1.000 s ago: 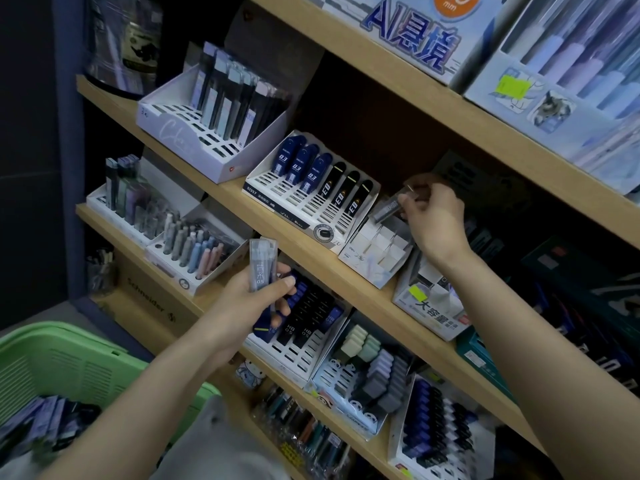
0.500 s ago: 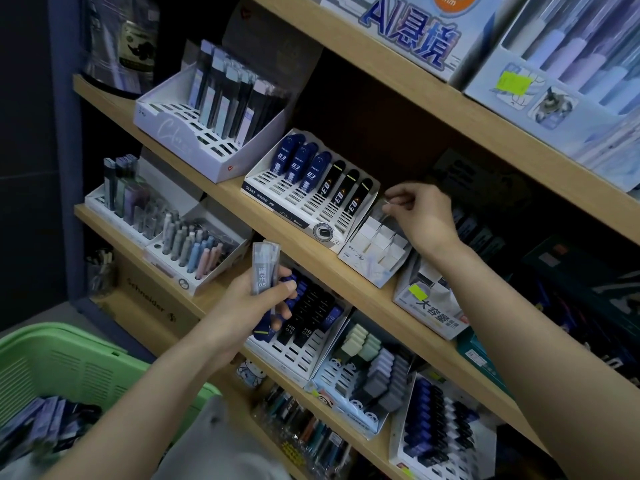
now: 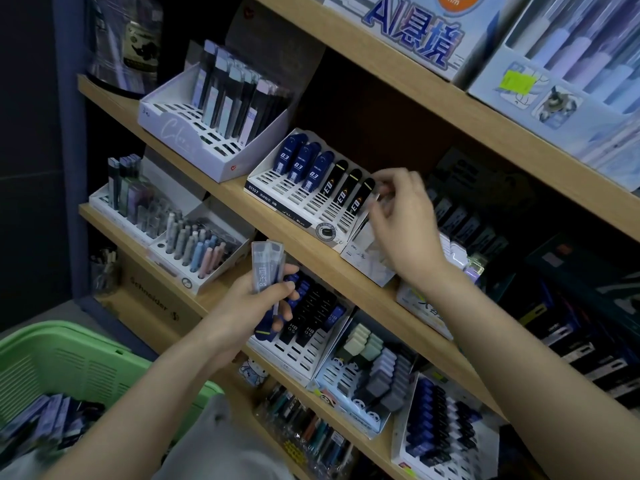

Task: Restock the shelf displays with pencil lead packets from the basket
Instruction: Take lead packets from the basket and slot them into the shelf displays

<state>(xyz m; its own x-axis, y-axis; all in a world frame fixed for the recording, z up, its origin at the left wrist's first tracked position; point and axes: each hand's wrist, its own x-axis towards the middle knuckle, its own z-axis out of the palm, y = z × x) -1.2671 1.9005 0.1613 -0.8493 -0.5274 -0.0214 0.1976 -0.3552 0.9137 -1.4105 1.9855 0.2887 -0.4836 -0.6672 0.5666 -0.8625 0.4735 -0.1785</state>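
While a small bundle of clear packets (image 3: 265, 268) marked 0.5 is gripped upright in the left hand (image 3: 256, 306) at about seven o'clock of the view's middle, the right hand (image 3: 405, 216) is held at about three o'clock, over the small white tray (image 3: 363, 268) that sits on the shelf (image 3: 329, 268). The right hand's fingers are loosely bent and blurred, so whether anything is pinched between them cannot be told. Just at nine o'clock of that hand the slotted stand (image 3: 298, 202) of blue and black cases is seen, with only its back row filled and its front slots bare. The green basket (image 3: 52, 355) is found at eight o'clock, and a heap of loose packets (image 3: 48, 420) is seen lying in its bottom. The restocking is judged to be underway rather than near its end: stock is left in the basket, several packets are gripped ready for placing, and bare slots are shown in more than one stand. How much of the small white tray has been filled cannot be made out, since much of it is covered by the right hand.
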